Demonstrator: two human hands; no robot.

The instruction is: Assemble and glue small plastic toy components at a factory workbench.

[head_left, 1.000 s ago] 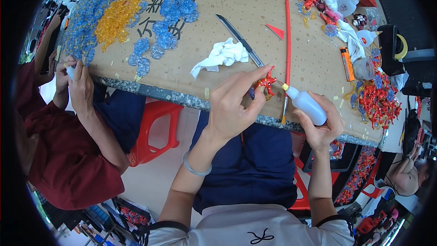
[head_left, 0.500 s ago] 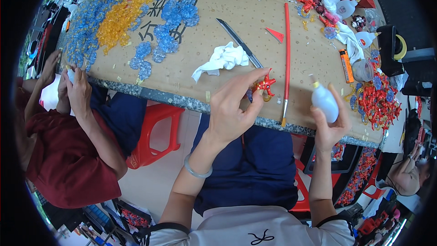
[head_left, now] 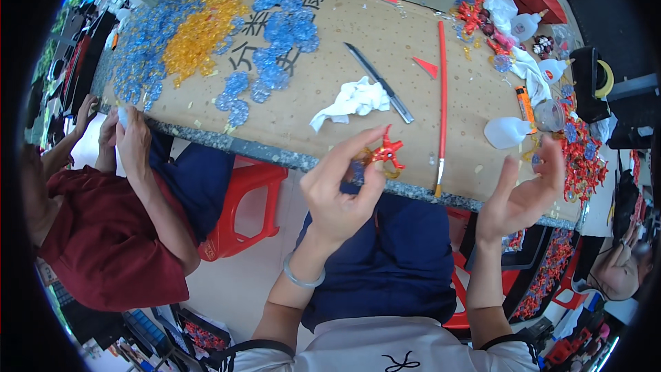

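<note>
My left hand (head_left: 341, 193) pinches a small red plastic figure (head_left: 390, 152) between thumb and fingertips, above the table's front edge. Translucent blue and yellow bits show around the piece, partly hidden by the fingers. Nothing is in my right hand (head_left: 518, 196), whose fingers are spread over the right front of the table. Just beyond those fingertips a white squeeze bottle (head_left: 506, 133) with a yellowish tip lies on its side. Between my hands lies a long red-handled paintbrush (head_left: 442, 110), bristles toward me.
A utility knife (head_left: 380, 83) and crumpled white cloth (head_left: 351, 105) lie ahead. Blue pieces (head_left: 138, 55) and yellow pieces (head_left: 200, 34) are heaped far left. Red figures (head_left: 584, 162) pile up at right beside a clear cup (head_left: 549, 116). A co-worker (head_left: 117, 227) sits at left.
My right hand has let go of the squeeze bottle, which now lies on the table. My left hand has moved slightly left and down, still pinching the red figure.
</note>
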